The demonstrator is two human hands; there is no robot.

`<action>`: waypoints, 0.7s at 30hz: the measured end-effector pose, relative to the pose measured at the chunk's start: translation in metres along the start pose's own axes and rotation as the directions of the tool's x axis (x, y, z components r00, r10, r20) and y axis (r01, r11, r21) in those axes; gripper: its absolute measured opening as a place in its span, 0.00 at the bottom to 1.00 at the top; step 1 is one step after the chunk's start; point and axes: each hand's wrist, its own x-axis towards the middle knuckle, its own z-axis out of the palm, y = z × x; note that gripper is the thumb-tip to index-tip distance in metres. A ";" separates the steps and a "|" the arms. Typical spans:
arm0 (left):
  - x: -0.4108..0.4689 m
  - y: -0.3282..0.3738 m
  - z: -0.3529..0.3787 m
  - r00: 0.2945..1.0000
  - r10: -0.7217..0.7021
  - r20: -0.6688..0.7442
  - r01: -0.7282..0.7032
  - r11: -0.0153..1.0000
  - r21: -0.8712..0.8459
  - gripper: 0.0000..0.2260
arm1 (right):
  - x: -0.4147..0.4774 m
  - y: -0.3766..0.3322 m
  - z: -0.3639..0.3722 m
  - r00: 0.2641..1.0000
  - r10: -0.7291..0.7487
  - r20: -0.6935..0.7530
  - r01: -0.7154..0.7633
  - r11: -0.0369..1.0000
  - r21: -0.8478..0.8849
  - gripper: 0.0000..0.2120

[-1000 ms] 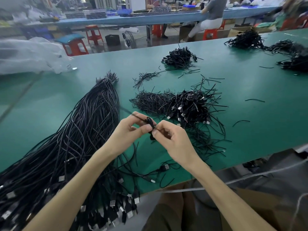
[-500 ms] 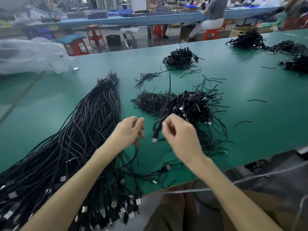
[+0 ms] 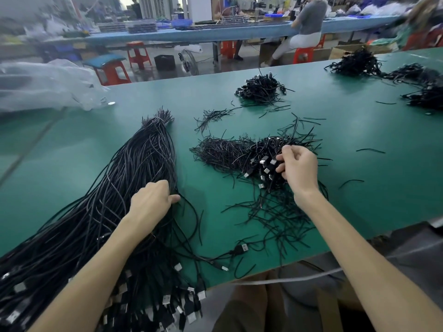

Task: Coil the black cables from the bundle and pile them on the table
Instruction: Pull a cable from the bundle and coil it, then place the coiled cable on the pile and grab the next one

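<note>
So the big bundle [image 3: 134, 168] lies along the left side of the table [image 3: 371, 200], plug ends hanging off the near edge. I'd guess that's so single cables can be teased out from that end. The left hand [image 3: 151, 202] rests on the bundle's right edge with its fingers dug into the strands. They're hidden, so I can't tell if it's got one pinched.

The right hand [image 3: 298, 168] is over at the pile [image 3: 239, 154] of coiled cables in the middle, fingers curled down among the plugs. Can't tell whether it's holding a coil or just touching. The pile sits close to the right of the bundle, handy for dropping.

No real containers on the table. There's a clear plastic bag [image 3: 43, 87] far left, contents unclear.
</note>
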 end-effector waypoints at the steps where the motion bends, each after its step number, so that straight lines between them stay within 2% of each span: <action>1: -0.001 -0.001 -0.001 1.000 -0.003 -0.026 0.002 1.000 -0.017 0.16 | -0.004 0.002 0.001 1.000 -0.016 0.008 0.016 1.000 0.010 0.10; 3: -0.001 -0.002 -0.001 0.997 0.012 -0.072 -0.014 1.000 -0.027 0.14 | -0.013 0.005 0.003 0.999 -0.049 0.013 0.049 0.998 0.029 0.10; 5: -0.003 -0.002 -0.001 0.993 0.031 -0.118 -0.035 0.999 -0.032 0.13 | -0.019 0.005 0.004 0.999 -0.048 0.017 0.047 0.997 0.067 0.16; 7: -0.005 0.001 -0.002 0.968 0.099 -0.230 -0.096 0.995 0.024 0.13 | -0.023 0.006 0.004 0.998 -0.055 0.020 0.053 0.996 0.075 0.20; 9: -0.009 0.006 -0.004 0.914 0.205 -0.350 -0.185 0.979 0.091 0.11 | -0.030 0.006 0.003 0.994 -0.113 0.006 0.113 0.994 -0.012 0.23; 10: -0.010 0.010 -0.007 0.894 0.223 -0.390 -0.226 0.973 0.040 0.11 | -0.034 0.006 0.004 0.986 -0.165 0.002 0.164 0.984 -0.072 0.23; 12: -0.013 0.018 -0.017 0.915 0.196 -0.352 -0.292 0.925 -0.244 0.13 | -0.045 0.005 0.009 0.951 -0.299 0.071 0.308 0.930 -0.201 0.23; 14: -0.020 0.032 -0.026 0.952 0.209 -0.225 -0.298 0.807 -0.510 0.14 | -0.060 0.004 0.019 0.860 -0.422 0.286 0.495 0.825 -0.273 0.23; 16: -0.030 0.052 -0.029 0.928 0.349 -0.134 -0.361 0.744 -0.563 0.14 | -0.076 0.005 0.031 0.716 -0.488 0.498 0.659 0.708 -0.254 0.27; 17: -0.037 0.061 -0.027 0.894 0.437 -0.101 -0.410 0.704 -0.580 0.14 | -0.083 0.008 0.037 0.664 -0.493 0.562 0.691 0.692 -0.210 0.30; 18: -0.042 0.068 -0.026 0.855 0.512 -0.080 -0.454 0.666 -0.591 0.13 | -0.090 0.009 0.042 0.654 -0.463 0.599 0.661 0.734 -0.155 0.33; 19: -0.044 0.071 -0.024 0.824 0.561 -0.073 -0.494 0.651 -0.577 0.12 | -0.093 0.010 0.044 0.674 -0.403 0.619 0.581 0.807 -0.108 0.33; 21: -0.042 0.069 -0.026 0.801 0.595 -0.062 -0.536 0.667 -0.518 0.11 | -0.092 0.012 0.042 0.701 -0.290 0.652 0.463 0.880 -0.106 0.24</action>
